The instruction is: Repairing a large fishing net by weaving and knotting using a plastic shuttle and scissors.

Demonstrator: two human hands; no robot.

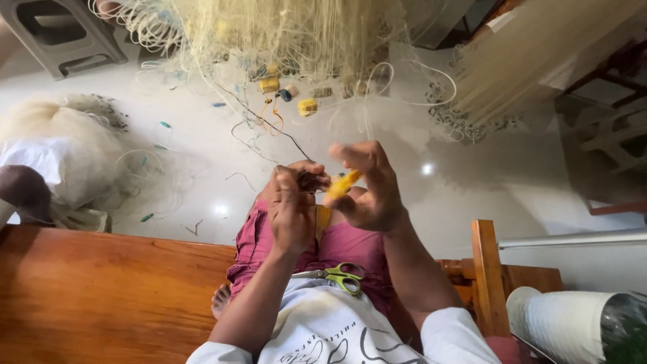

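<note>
- A pale fishing net [290, 34] hangs in front of me, spilling over the white floor [499, 182].
- I sit on a wooden bench [101, 290], pink cloth over my knees.
- My right hand [367, 189] is raised above my lap, fingers curled and pinched shut on a small yellow float [342, 185].
- My left hand [291, 205] sits just beside it, fingertips closed near the float; what they grip, I cannot tell.
- Green-handled scissors [339, 275] lie on my lap below both hands.

Glossy white floor [472, 182], wooden bench [101, 290], grey stool [60, 34].
</note>
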